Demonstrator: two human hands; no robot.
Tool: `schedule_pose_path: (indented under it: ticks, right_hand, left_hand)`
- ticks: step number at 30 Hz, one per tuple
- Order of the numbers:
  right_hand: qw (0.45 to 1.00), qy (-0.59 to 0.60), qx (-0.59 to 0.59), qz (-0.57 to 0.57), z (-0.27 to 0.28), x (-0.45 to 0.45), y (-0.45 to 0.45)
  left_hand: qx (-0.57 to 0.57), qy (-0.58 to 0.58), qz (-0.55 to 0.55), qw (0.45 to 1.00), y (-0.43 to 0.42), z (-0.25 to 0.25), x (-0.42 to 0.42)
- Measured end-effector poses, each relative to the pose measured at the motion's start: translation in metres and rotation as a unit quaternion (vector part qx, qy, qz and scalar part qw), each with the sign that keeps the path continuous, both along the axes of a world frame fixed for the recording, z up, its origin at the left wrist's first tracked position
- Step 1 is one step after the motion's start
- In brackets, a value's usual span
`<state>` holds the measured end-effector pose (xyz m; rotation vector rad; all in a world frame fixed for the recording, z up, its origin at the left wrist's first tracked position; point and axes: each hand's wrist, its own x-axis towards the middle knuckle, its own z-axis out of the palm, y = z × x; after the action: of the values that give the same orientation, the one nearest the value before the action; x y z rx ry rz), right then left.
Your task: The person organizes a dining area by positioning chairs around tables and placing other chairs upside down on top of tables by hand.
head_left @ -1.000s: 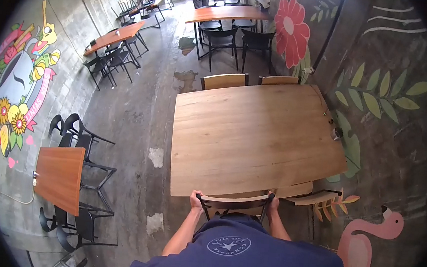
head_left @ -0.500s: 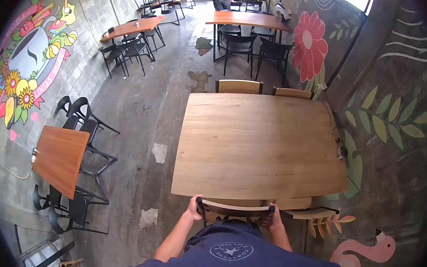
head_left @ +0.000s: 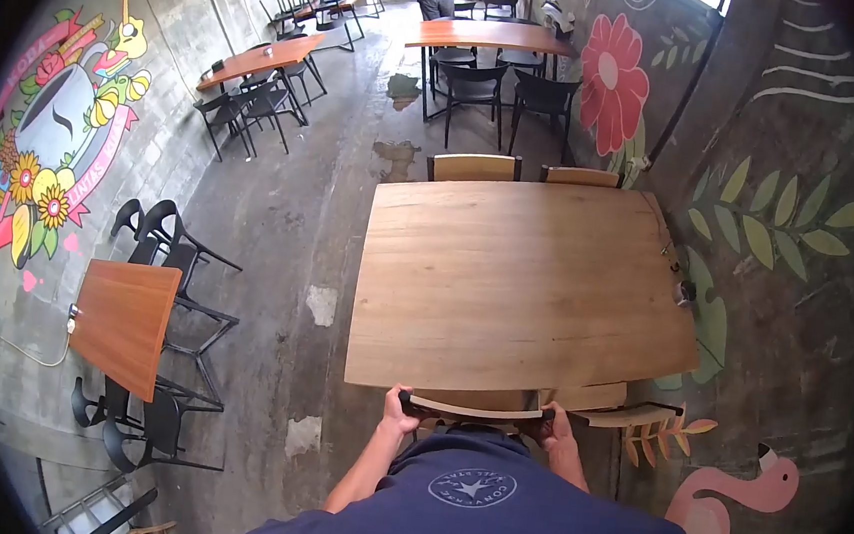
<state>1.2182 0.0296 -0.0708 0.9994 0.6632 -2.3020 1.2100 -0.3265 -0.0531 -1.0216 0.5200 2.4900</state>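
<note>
Chair (head_left: 476, 412) is sitting just beside desk's (head_left: 516, 284) near edge | left hand (head_left: 399, 410), right hand (head_left: 557, 426): fingers are gripping chair's opposite upper corners | even, level handling is likely serving best, knuckles clearing edge

A chair (head_left: 477, 412) with a gently curved, light wood-toned backrest and black ends is just beside the near edge of the wooden table (head_left: 526, 285), backrest running roughly along that edge, gripped at both ends by the hands (head_left: 399, 411), its lower part mostly hidden.
</note>
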Motion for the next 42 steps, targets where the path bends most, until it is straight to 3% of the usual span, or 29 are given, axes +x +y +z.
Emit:
schedule_pose_path:
  ticks: [2,4,10,11,16,18,23,24,26,27,28,30,31,32,34,35,36,38,40,42]
  right_hand:
    - [1.000,0.010,0.011,0.009,-0.005,-0.002,-0.003]
    - [0.991,0.003,0.134,-0.029,0.038,-0.003,-0.024]
    - [0.997,0.053,0.015,-0.048,-0.073,-0.001,-0.009]
    - [0.995,0.057,0.057,-0.060,-0.085,0.002,-0.011]
    - [0.996,0.082,0.025,-0.030,-0.078,0.001,-0.020]
    - [0.997,0.076,-0.027,-0.010,-0.109,-0.001,-0.007]
    - [0.999,0.034,0.005,-0.041,-0.089,-0.005,-0.015]
    - [0.999,0.031,0.009,-0.034,-0.085,-0.008,-0.010]
    - [0.985,-0.029,0.145,0.094,-0.079,-0.014,0.001]
    - [0.979,-0.010,0.158,0.130,-0.068,-0.018,0.002]
    - [0.977,-0.016,0.162,0.140,-0.056,-0.021,0.000]
    - [0.845,-0.050,0.427,0.317,-0.031,-0.037,-0.001]
    - [0.803,0.006,0.430,0.412,-0.023,-0.048,0.007]
    - [0.795,0.015,0.438,0.420,-0.028,-0.063,0.012]
    - [0.600,0.114,0.537,0.582,-0.030,-0.094,0.006]
    - [0.506,0.181,0.584,0.608,-0.023,-0.109,-0.003]
    - [0.492,0.190,0.582,0.619,-0.005,-0.123,-0.023]
    - [0.373,0.349,0.582,0.633,0.019,-0.147,-0.071]
    - [0.382,0.392,0.552,0.630,0.044,-0.162,-0.136]
    - [0.470,0.394,0.469,0.635,0.047,-0.170,-0.202]
  left_hand:
    - [-0.025,0.017,0.004,1.000,-0.001,0.001,-0.003]
    - [-0.026,0.000,0.016,1.000,-0.003,-0.020,-0.007]
    - [0.002,0.002,0.030,1.000,-0.008,-0.074,-0.008]
    - [0.010,-0.003,0.037,0.999,-0.008,-0.081,-0.004]
    - [0.028,-0.049,0.043,0.997,-0.011,-0.103,0.005]
    - [0.035,-0.032,0.036,0.998,-0.012,-0.109,0.008]
    - [0.021,-0.028,0.030,0.999,-0.012,-0.103,0.008]
    - [0.002,-0.044,0.031,0.999,-0.010,-0.099,0.011]
    - [-0.024,-0.065,0.019,0.997,-0.009,-0.085,0.014]
    - [0.003,-0.042,-0.006,0.999,-0.015,-0.103,0.015]
    - [-0.072,-0.061,-0.067,0.993,-0.022,-0.105,0.017]
    - [-0.126,-0.047,-0.178,0.975,-0.041,-0.107,0.016]
    - [-0.209,-0.032,-0.237,0.948,-0.048,-0.087,0.017]
    - [-0.315,-0.034,-0.271,0.909,-0.055,-0.081,0.016]
    - [-0.331,0.008,-0.352,0.876,-0.082,-0.070,0.014]
    - [-0.344,0.009,-0.335,0.877,-0.090,-0.061,0.016]
    - [-0.357,0.008,-0.318,0.878,-0.100,-0.038,0.019]
    - [-0.348,0.011,-0.264,0.900,-0.121,-0.026,0.031]
    - [-0.364,0.063,-0.121,0.921,-0.140,-0.011,0.045]
    - [-0.349,0.055,-0.047,0.934,-0.162,-0.004,0.059]
